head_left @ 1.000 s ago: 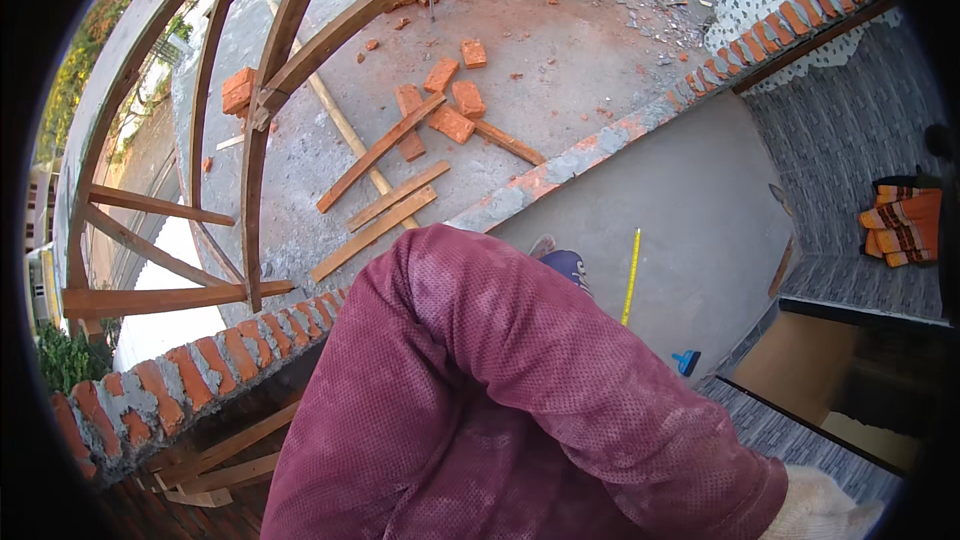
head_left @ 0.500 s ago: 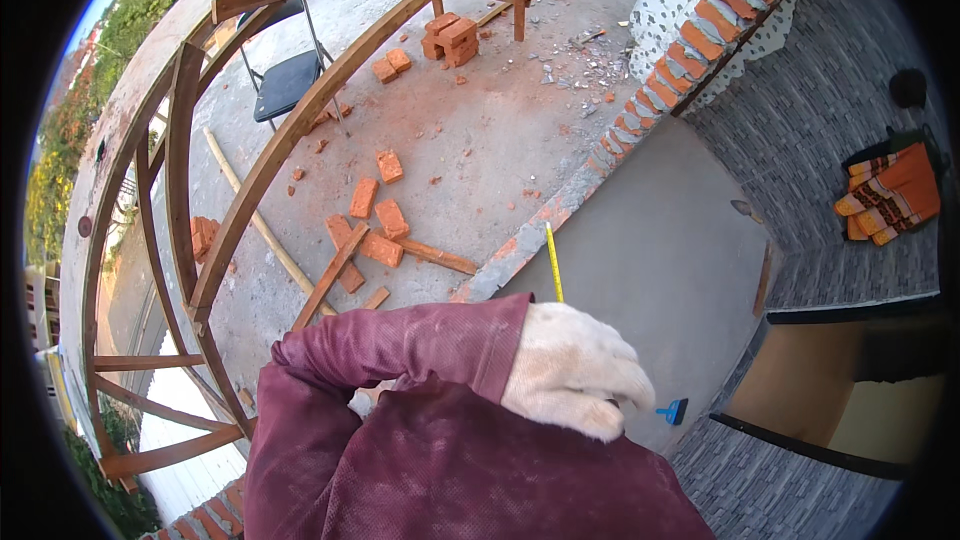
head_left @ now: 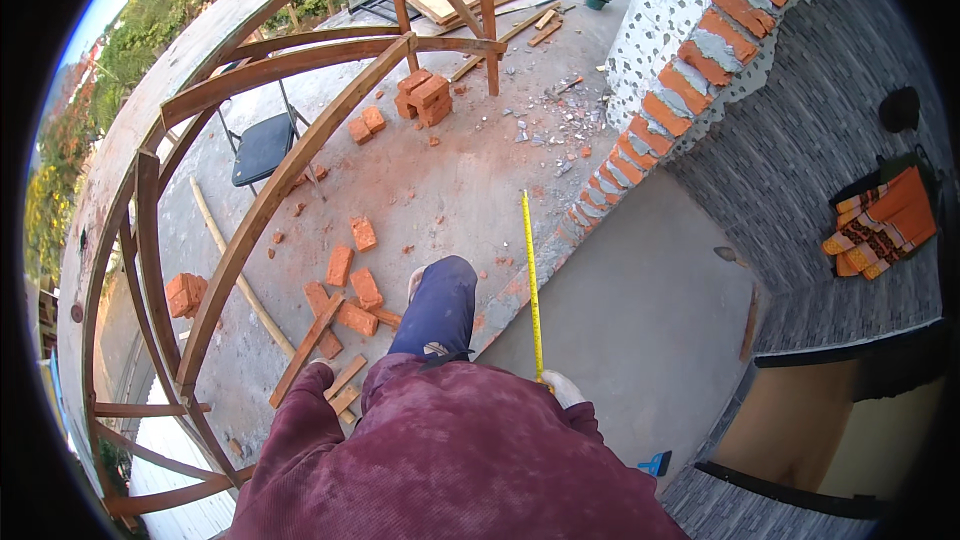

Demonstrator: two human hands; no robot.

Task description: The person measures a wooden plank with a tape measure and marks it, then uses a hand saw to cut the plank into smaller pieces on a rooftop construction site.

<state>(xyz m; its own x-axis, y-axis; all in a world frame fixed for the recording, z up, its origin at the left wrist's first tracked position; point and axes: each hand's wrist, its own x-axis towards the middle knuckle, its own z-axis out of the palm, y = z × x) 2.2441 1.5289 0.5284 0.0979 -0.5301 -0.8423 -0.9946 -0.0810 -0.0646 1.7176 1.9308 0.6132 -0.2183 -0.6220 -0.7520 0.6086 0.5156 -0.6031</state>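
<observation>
My right hand (head_left: pixel 565 389), in a pale glove, shows just beyond my maroon jacket, closed at the near end of a yellow tape measure (head_left: pixel 532 285). The blade stretches away from it, over the grey floor and across the low brick-and-mortar edge. Its case is hidden. My left sleeve (head_left: pixel 305 405) reaches out at the left, its cuff near a wooden board (head_left: pixel 310 352); the left hand itself is hidden. My leg in blue trousers (head_left: pixel 440 305) is stepped forward beside the edge.
Loose orange bricks (head_left: pixel 357 318) lie ahead on the left. A curved timber frame (head_left: pixel 285 175) and a black folding chair (head_left: pixel 262 150) stand beyond. A broken brick wall end (head_left: pixel 690 90) rises at the right. A blue scraper (head_left: pixel 656 463) lies on the smooth floor.
My left arm, earlier bent across my body with its gloved hand at the right, has swung out to the left. More tape and my right hand now show, and my leg has come into view.
</observation>
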